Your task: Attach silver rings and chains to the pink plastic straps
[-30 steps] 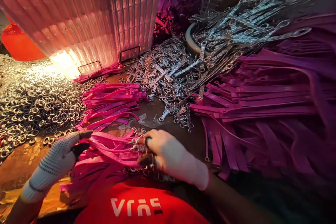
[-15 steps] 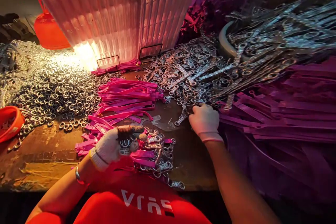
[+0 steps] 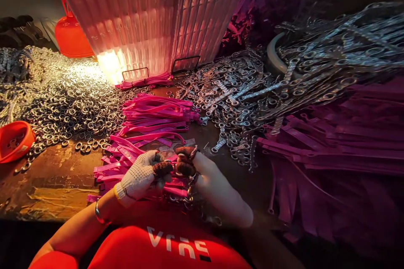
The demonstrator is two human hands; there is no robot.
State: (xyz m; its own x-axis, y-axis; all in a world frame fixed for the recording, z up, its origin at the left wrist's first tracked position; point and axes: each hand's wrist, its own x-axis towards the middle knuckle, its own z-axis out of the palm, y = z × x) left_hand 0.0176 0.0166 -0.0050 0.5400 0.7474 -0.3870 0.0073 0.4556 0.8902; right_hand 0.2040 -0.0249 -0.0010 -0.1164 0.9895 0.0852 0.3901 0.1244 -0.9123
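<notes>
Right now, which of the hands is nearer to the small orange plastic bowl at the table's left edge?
Left. The left hand sits right of the small orange plastic bowl, across bare tabletop. The right hand is farther right, beyond the left.

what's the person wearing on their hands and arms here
Both hands wear white knitted gloves with dark brown fingertips; the left hand glove shows a dotted grip texture and a yellowish cuff edge, the right hand glove looks plainer. A thin bangle circles the left wrist. Forearms are bare, with no sleeves showing.
</notes>
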